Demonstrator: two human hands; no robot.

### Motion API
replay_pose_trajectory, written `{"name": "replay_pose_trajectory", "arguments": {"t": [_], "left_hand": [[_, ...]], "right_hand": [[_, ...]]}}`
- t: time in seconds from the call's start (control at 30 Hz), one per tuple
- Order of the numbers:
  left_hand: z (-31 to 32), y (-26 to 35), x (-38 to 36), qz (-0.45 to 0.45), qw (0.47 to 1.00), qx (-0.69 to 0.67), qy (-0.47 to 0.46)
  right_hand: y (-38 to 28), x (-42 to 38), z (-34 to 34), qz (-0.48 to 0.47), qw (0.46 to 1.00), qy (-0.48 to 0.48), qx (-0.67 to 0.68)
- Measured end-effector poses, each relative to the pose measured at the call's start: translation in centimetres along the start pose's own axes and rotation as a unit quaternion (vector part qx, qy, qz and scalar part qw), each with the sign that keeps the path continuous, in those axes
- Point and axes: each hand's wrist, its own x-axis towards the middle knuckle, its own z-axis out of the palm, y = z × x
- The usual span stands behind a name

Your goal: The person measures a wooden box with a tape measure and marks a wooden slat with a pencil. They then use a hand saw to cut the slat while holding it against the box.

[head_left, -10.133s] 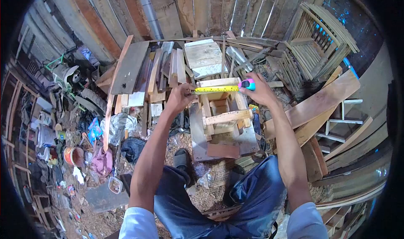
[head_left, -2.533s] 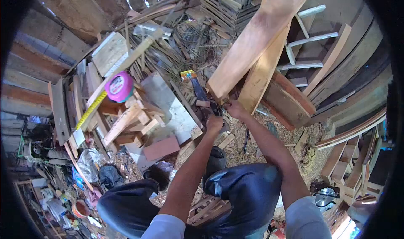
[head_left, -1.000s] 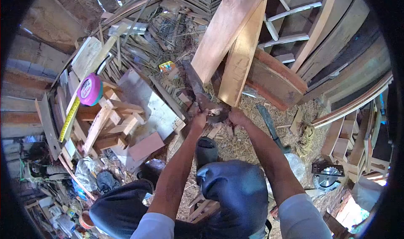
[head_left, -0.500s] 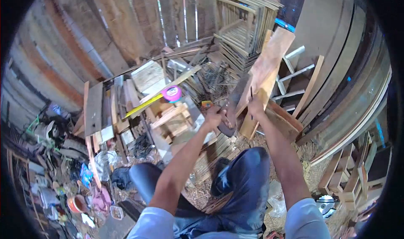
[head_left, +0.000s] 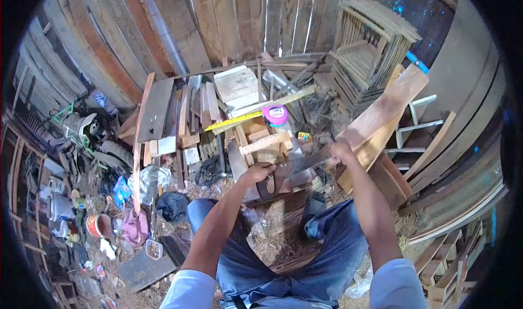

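My left hand [head_left: 258, 174] is closed round the handle of a hand saw [head_left: 306, 164]. The saw's blade points right, its far end close to my right hand [head_left: 342, 152]. With fingers curled, my right hand is at the near end of a long wooden plank [head_left: 384, 108], and a thin dark stick [head_left: 331, 137], pencil-like, shows at its fingers. A second board [head_left: 376, 148] runs beneath the plank. Left of the blade lies a small wooden frame piece [head_left: 266, 144]. Behind it, a pink tape measure [head_left: 275, 114] has its yellow blade drawn out to the left.
Stacked wooden frames [head_left: 376, 42] stand by the plank wall at the back. Offcuts and a pale board [head_left: 237, 88] crowd the floor ahead. White-edged slats [head_left: 417, 126] lean at right. Left are a bucket [head_left: 98, 225], a pink cloth [head_left: 134, 228] and a plastic tub [head_left: 154, 249].
The saw has come away from the plank's edge, down and to the left, and its blade now points right rather than upward. My view has turned left. The right hand stays by the plank.
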Motion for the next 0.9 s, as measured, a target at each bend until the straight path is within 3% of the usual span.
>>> {"name": "replay_pose_trajectory", "arguments": {"t": [0.03,0.07,0.17,0.2,0.3,0.33,0.4,0.47,0.57,0.6,0.73,0.83,0.87,0.9], "left_hand": [[0.0,-0.7,0.3,-0.015,0.998,0.053,0.028],[0.2,-3.0,1.9,0.037,0.996,0.073,0.041],[1.2,-5.0,3.3,0.006,0.993,0.103,0.065],[0.8,-2.4,1.3,0.055,0.993,0.081,0.063],[2.2,-4.6,3.6,0.144,0.956,0.201,0.157],[2.6,-4.3,3.7,0.159,0.931,0.265,0.194],[3.3,-3.9,3.3,0.211,0.906,0.278,0.238],[3.5,-3.4,2.6,0.243,0.881,0.328,0.237],[4.2,-3.1,1.4,0.359,0.719,0.533,0.265],[4.5,-3.2,1.2,0.392,0.722,0.523,0.225],[4.7,-4.1,1.3,0.387,0.691,0.570,0.218],[4.5,-1.7,0.1,0.299,0.701,0.640,0.100],[4.6,-0.8,-0.4,0.268,0.733,0.624,0.050],[4.8,-1.2,0.3,0.297,0.785,0.541,0.046]], "right_hand": [[-1.2,0.4,-0.1,0.037,0.995,-0.028,0.092],[-2.1,0.8,-0.7,0.021,0.995,-0.038,0.092],[-7.4,-1.1,-3.1,0.046,0.986,-0.111,0.119],[-7.6,-1.3,-2.9,0.067,0.979,-0.142,0.129],[-6.0,-0.2,0.5,0.094,0.928,-0.306,0.191],[-5.4,-0.6,2.4,0.112,0.889,-0.337,0.290],[-5.1,-1.5,4.6,0.032,0.951,-0.279,0.131],[-7.6,-3.7,4.2,-0.037,0.959,-0.280,0.022],[-7.9,-4.9,5.3,-0.076,0.966,-0.247,-0.025],[-7.6,-4.8,5.9,-0.058,0.973,-0.221,-0.025],[-7.6,-4.3,4.7,-0.002,0.983,-0.182,0.014],[-9.7,-3.4,1.4,0.050,0.999,0.007,-0.006],[-9.7,-2.3,0.1,0.013,0.997,0.066,0.040],[-9.6,-1.3,-0.8,-0.022,0.989,0.119,0.088]]}}
